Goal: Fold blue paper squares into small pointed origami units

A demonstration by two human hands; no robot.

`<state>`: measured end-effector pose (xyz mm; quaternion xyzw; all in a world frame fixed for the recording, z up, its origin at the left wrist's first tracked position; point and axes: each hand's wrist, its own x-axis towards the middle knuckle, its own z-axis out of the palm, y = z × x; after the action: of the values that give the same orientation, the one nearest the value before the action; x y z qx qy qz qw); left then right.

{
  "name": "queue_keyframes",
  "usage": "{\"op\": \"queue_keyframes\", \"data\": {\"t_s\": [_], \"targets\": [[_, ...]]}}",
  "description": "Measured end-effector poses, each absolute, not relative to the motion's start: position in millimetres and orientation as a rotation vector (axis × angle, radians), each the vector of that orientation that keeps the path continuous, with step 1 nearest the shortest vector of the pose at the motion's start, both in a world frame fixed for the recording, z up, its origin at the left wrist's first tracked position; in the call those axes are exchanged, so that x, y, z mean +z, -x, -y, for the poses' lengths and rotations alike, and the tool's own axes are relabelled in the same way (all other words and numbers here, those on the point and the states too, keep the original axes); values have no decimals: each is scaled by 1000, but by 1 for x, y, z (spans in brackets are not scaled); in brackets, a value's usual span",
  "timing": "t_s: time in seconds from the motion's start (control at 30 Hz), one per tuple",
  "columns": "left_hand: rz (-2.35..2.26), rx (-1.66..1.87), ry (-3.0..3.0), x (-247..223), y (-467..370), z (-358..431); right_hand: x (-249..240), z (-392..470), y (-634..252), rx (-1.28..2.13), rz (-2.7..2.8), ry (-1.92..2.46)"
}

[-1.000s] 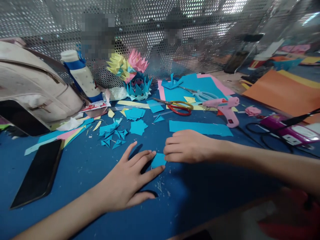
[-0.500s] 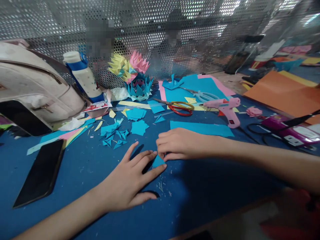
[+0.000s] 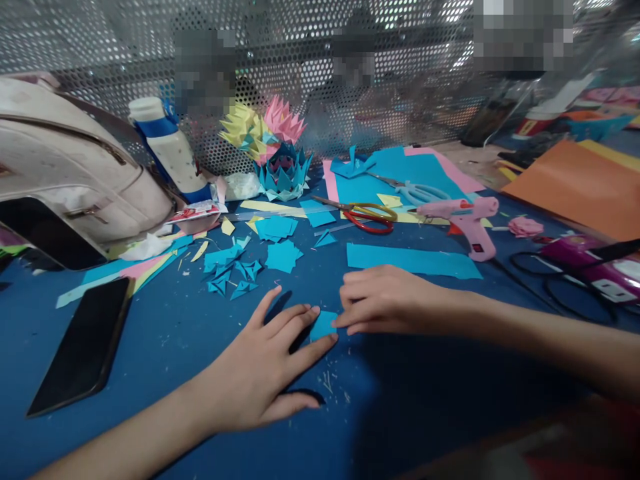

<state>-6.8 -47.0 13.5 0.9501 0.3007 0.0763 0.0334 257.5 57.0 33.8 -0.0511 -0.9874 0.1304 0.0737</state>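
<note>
A small blue paper square (image 3: 324, 325) lies flat on the blue tabletop between my hands. My left hand (image 3: 265, 363) is spread out, and its fingertips press on the paper's left and lower edges. At the paper's right edge my right hand (image 3: 377, 300) is closed, thumb and fingers together at the margin. Those fingers partly hide that edge. Beyond my left hand sit several folded blue paper pieces (image 3: 231, 270) and a stack of cut blue squares (image 3: 283, 256). A long blue paper strip (image 3: 413, 259) lies just behind my right hand.
Red-and-yellow scissors (image 3: 370, 217), blue pliers (image 3: 417, 192) and a pink glue gun (image 3: 463, 217) lie farther back. A paper flower arrangement (image 3: 283, 167) stands by the perforated metal panel. On the left are a phone (image 3: 80, 347), a bottle (image 3: 173, 153) and a backpack (image 3: 75, 160).
My right hand has shifted slightly right along the paper, and the small paper now shows as an opened-out square rather than a partly hidden triangle. My left hand keeps its spread position.
</note>
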Motion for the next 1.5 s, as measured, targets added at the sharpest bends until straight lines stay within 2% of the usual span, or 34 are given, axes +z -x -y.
{"op": "queue_keyframes", "data": {"t_s": [0.33, 0.7, 0.97, 1.13, 1.33, 1.5], "targets": [[-932, 262, -2909, 14, 6, 47, 30, -51, -273, 233, 2970, 267], [-951, 346, -2873, 13, 6, 48, 29, -45, -260, 667, 2803, 529], [-951, 363, -2852, 11, 7, 49, 36, -41, -247, 742, 2930, 394], [-940, 364, -2879, 13, 8, 49, 36, -36, -243, 704, 2887, 579], [-871, 404, -2932, 11, 9, 51, 39, -36, -237, 915, 2757, 889], [-865, 503, -2998, 12, 8, 54, 41, -40, -232, 1025, 2667, 949]]}}
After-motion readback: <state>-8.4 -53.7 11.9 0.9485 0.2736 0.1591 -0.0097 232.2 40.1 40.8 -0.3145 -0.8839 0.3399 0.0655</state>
